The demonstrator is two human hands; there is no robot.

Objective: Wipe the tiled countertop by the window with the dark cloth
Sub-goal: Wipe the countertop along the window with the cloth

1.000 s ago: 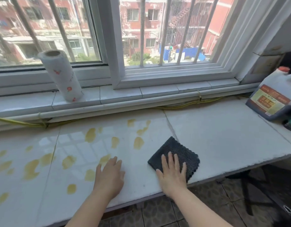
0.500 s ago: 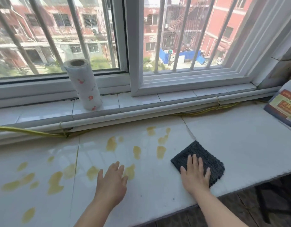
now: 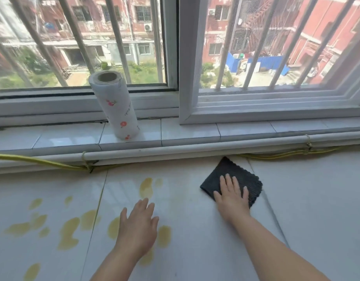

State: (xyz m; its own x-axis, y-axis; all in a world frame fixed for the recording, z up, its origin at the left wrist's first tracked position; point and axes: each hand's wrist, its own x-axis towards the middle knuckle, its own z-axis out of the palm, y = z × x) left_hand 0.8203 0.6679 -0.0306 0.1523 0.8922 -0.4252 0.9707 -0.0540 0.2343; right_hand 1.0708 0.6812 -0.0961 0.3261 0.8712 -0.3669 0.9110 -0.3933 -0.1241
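Two bare hands are resting palm-down on the tiled countertop (image 3: pixel 195 240). The right hand (image 3: pixel 231 196) is extending toward 12 o'clock from a forearm entering at 5 o'clock; its fingers (image 3: pixel 227 182) are lying flat and slightly spread, pressing on the near part of the dark cloth (image 3: pixel 238 176) rather than gripping it. The left hand (image 3: pixel 137 228) is lying at 8 o'clock from the cloth, well apart from it, fingers loosely spread and empty, partly covering yellow stains (image 3: pixel 68 234). The cloth is showing as a folded, near-black square with a ribbed weave and scalloped edges, turned cornerwise, its far corner pointing at 12 o'clock and sitting just beside the white pipe (image 3: pixel 175 152) and yellow cable (image 3: pixel 43 162) at the back of the countertop. Yellow blotches are lying mostly at 8 to 9 o'clock from the cloth. On the sill, at 11 o'clock from the cloth, a paper towel roll (image 3: pixel 116 110) is standing slightly tilted.
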